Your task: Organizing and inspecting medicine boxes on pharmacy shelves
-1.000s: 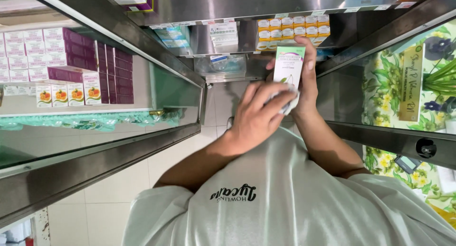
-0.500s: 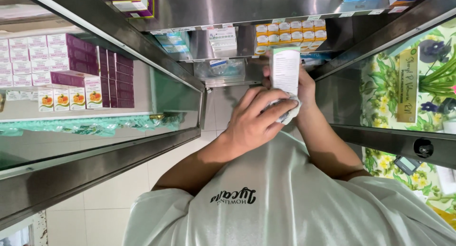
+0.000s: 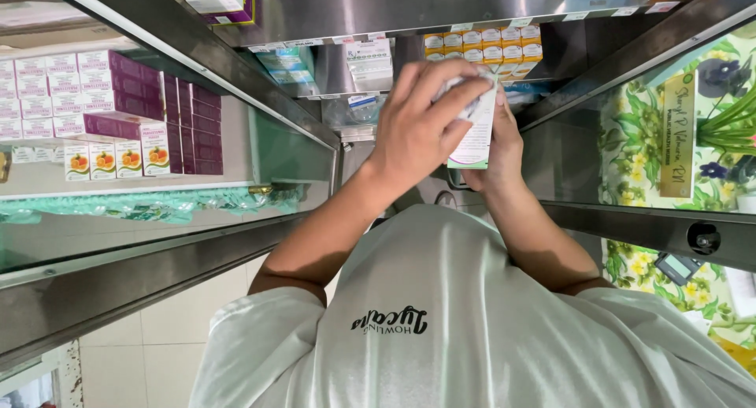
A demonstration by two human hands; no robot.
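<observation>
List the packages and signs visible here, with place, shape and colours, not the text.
Small carton: white with green, held by both hands.
Purple and white boxes: stacked at left.
White boxes with orange fruit: a row below them.
Orange and white boxes: a row at top centre.
Tan plaque: upright on floral backing, right.

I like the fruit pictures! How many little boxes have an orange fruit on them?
4 fruit boxes, standing side by side behind the glass on the left: first, second, third, fourth. More could be hidden behind them.
</observation>
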